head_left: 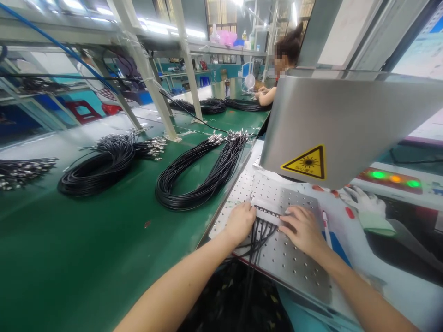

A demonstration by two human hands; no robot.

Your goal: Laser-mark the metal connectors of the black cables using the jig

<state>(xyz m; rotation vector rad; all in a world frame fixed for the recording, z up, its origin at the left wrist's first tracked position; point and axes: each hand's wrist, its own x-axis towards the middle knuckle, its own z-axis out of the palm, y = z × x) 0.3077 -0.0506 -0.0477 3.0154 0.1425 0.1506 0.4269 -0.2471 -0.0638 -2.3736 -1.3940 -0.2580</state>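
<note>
Fingers (249,211) of your left hand (239,224) were bunched together at the left end of the pale holder (267,216); whether they pinched it could not be told. Your right hand (305,231) had its thumb and forefinger parted at the other end. Between your hands, the holder lay on the perforated plate (294,258), silver tips in a row, black cables (256,240) trailing toward you.

Tube lights (195,33) glow near barred windows (221,16), pale shelving (188,64) above a green tabletop (104,249)
</note>
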